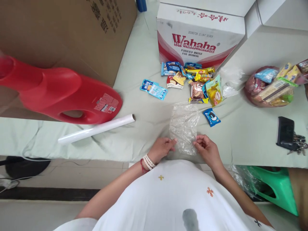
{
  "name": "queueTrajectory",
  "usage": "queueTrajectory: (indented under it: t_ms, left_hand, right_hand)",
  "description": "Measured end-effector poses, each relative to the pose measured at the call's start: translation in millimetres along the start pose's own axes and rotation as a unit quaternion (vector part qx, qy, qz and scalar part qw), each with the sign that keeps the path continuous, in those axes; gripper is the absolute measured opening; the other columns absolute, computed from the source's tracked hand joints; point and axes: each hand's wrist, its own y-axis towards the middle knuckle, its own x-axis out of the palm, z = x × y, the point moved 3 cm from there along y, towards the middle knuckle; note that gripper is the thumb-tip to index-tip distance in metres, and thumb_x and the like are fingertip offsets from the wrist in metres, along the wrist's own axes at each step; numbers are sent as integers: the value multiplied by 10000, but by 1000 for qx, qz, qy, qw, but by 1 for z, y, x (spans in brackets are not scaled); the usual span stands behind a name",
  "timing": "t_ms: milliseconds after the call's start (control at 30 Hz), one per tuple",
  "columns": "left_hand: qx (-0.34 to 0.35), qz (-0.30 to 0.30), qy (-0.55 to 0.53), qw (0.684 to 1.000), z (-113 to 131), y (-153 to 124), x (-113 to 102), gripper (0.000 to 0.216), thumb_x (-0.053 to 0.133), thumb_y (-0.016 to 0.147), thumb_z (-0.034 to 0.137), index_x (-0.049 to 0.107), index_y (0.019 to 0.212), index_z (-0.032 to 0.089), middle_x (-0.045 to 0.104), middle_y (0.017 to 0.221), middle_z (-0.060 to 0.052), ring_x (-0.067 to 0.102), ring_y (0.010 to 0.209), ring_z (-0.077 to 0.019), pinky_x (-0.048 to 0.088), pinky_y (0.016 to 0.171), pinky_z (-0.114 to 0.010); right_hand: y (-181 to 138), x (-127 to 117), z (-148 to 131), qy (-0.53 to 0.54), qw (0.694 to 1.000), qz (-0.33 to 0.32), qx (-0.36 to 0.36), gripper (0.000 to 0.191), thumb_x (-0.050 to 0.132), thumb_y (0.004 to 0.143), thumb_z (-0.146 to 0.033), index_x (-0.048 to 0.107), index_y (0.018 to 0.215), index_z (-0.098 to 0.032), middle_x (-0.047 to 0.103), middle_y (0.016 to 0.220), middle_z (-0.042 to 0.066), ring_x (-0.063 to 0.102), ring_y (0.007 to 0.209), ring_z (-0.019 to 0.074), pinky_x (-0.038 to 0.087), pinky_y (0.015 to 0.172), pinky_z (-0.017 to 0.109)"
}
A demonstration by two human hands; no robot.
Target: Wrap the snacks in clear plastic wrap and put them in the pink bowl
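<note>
A clear plastic bag (184,125) lies crumpled on the pale green cloth near the table's front edge. My left hand (162,148), with a bead bracelet on its wrist, pinches the bag's near left corner. My right hand (207,148) pinches the near right corner with curled fingers. Just beyond the bag lies a heap of small snack packets (197,84), and a single blue cookie packet (211,117) rests to the bag's right.
A red jug (62,93) lies on its side at left, with a white roll (96,129) in front of it. A brown carton (72,29) and a Wahaha box (199,35) stand behind. A bagged snack bundle (271,86), a black wallet with keys (286,133) and a green stool (276,186) are at right.
</note>
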Motion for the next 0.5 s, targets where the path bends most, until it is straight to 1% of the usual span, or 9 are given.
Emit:
queueTrajectory:
  t_ms: [67, 133, 300, 367, 500]
  left_hand:
    - [0, -12, -37, 999, 0, 3, 5, 366, 792, 704, 501, 648, 723, 166, 700, 658, -27, 376, 451, -72, 248, 446, -234]
    - [-1, -18, -69, 997, -1, 5, 6, 322, 807, 669, 428, 649, 753, 160, 708, 666, -28, 383, 459, -66, 245, 449, -221]
    - [-9, -44, -103, 994, -8, 1, -2, 327, 802, 651, 405, 669, 791, 142, 724, 689, -45, 371, 436, -48, 227, 442, -215]
    - [-8, -51, -116, 992, -9, -1, -4, 328, 788, 660, 399, 682, 824, 135, 736, 724, -53, 373, 429, -41, 226, 441, -214]
    - [-1, -52, -131, 990, -8, -2, -7, 291, 757, 671, 343, 704, 854, 123, 745, 771, -64, 384, 430, -32, 217, 438, -213]
  right_hand:
    - [0, -3, -2, 24, 1000, 0, 12, 475, 798, 739, -588, 633, 1001, -228, 643, 797, 6, 485, 579, 133, 401, 506, 271]
    - [2, -10, -3, 51, 998, 8, 30, 497, 819, 704, -589, 624, 984, -227, 618, 754, -14, 445, 528, 115, 372, 460, 261]
    - [7, -24, 2, 90, 994, -1, 68, 508, 868, 632, -559, 637, 914, -205, 535, 617, -57, 393, 476, 92, 330, 423, 241]
    - [8, -26, 5, 91, 993, 1, 69, 498, 873, 627, -552, 643, 891, -198, 517, 593, -62, 389, 476, 90, 321, 420, 235]
    - [11, -25, 9, 78, 995, 16, 59, 487, 858, 651, -556, 649, 907, -198, 523, 605, -55, 413, 494, 99, 340, 430, 237]
